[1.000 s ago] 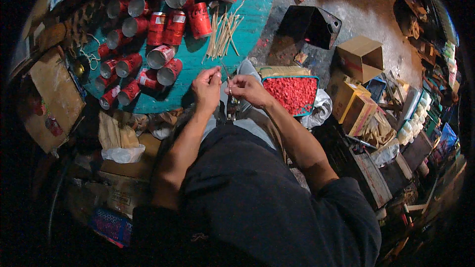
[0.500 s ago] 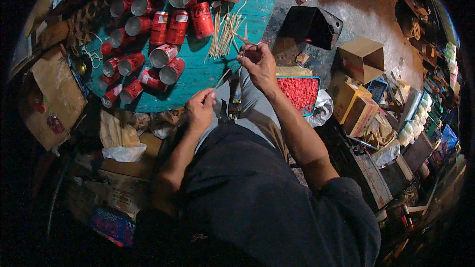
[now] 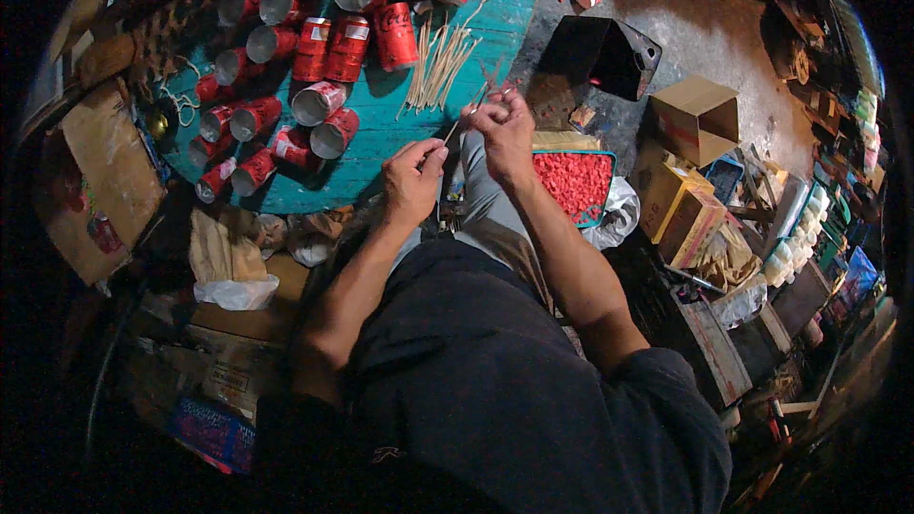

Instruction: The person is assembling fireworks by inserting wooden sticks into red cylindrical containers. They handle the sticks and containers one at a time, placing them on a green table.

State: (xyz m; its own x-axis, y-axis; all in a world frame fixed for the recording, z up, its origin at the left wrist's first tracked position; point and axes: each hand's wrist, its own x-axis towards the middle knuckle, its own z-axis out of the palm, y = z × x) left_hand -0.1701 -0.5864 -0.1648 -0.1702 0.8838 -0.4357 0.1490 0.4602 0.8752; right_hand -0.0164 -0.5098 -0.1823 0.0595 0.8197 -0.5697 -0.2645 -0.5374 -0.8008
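My left hand (image 3: pixel 411 181) is closed, thumb against fingers, on the end of a thin pale cord (image 3: pixel 451 133) just off the table's near edge. Facing it, my right hand (image 3: pixel 507 138) has its fingers through the handles of a pair of scissors (image 3: pixel 490 73), whose blades point away from me. A loose bundle of pale wicks (image 3: pixel 440 62) lies on the teal table (image 3: pixel 381 119), beyond both hands. Red cut cans (image 3: pixel 392 36) crowd the table to the left, some upright, others on their sides with open silvery ends.
Right of my knees sits a teal-rimmed tray (image 3: pixel 612 188) of small red chunks (image 3: pixel 574 183). Farther right are an open cardboard box (image 3: pixel 695 114), a black box-like object (image 3: pixel 600 55) and piled clutter. A paper bag (image 3: pixel 228 247) stands at the lower left.
My left hand has moved right and slightly away from me, closer to the scissors. My right hand has shifted slightly right. The view has shifted a little.
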